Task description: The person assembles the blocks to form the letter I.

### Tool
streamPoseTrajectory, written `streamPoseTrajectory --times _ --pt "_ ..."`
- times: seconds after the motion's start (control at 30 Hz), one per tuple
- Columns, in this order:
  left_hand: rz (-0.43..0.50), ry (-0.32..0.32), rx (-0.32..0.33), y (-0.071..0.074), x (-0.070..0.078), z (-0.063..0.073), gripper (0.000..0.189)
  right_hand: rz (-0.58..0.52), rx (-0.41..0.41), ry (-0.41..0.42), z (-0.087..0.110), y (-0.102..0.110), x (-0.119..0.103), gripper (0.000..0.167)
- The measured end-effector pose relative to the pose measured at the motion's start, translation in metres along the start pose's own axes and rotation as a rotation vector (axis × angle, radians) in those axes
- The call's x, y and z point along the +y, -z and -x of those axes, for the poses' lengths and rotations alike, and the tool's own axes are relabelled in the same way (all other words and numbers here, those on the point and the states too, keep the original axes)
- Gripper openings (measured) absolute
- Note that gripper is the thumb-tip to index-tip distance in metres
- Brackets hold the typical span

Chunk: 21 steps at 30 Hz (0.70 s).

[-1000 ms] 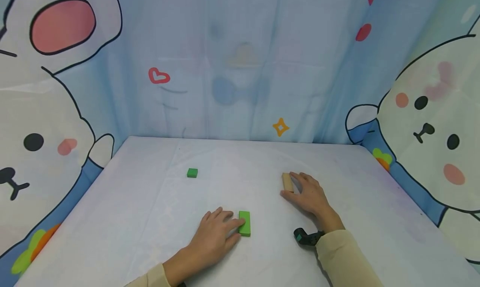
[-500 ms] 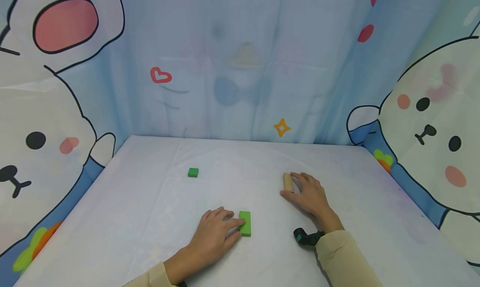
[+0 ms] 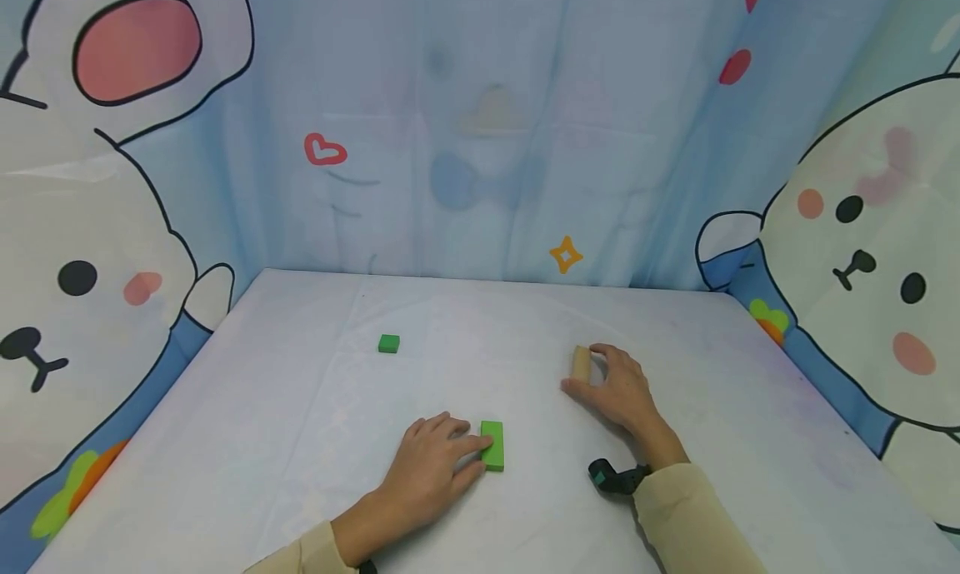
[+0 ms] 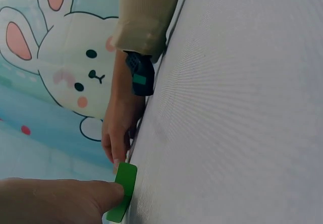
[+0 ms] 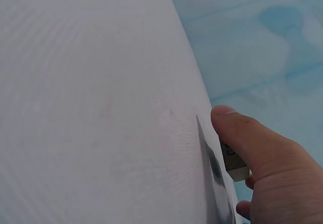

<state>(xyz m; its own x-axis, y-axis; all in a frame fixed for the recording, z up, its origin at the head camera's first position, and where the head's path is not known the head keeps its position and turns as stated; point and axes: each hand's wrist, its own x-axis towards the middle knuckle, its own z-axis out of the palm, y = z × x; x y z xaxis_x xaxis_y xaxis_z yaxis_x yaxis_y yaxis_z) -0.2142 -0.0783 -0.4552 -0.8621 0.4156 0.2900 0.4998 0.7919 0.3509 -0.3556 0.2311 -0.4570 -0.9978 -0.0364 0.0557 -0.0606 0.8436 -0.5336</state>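
In the head view my left hand point(image 3: 431, 472) rests beside a flat bright-green rectangular block point(image 3: 496, 451). Its extended index fingertip touches the block's top, and the thumb lies at the near left corner. The left wrist view shows the thumb against the green block point(image 4: 127, 177). Farther right, my right hand point(image 3: 617, 396) holds a plain wooden block point(image 3: 581, 362) between thumb and index finger. Part of that wooden block point(image 5: 236, 167), with a dark mark on it, shows beneath the thumb in the right wrist view; the rest is hidden.
A small dark-green block point(image 3: 388, 343) lies toward the back left of the white-covered table point(image 3: 315, 449). A curtain point(image 3: 480, 124) with cartoon rabbits surrounds the back and sides. A black device point(image 3: 611, 476) sits at the right wrist.
The wooden block has shifted slightly right and looks narrower from above, with the right fingers changing position around it. The left hand stays on the green block. The head view drifts slightly.
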Motion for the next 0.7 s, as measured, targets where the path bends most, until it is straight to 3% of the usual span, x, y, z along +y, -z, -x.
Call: streamPoseTrajectory --times 0.7 --pt "0.000 0.015 0.005 0.000 0.001 0.000 0.030 -0.085 0.011 0.060 0.007 -0.004 -0.014 0.092"
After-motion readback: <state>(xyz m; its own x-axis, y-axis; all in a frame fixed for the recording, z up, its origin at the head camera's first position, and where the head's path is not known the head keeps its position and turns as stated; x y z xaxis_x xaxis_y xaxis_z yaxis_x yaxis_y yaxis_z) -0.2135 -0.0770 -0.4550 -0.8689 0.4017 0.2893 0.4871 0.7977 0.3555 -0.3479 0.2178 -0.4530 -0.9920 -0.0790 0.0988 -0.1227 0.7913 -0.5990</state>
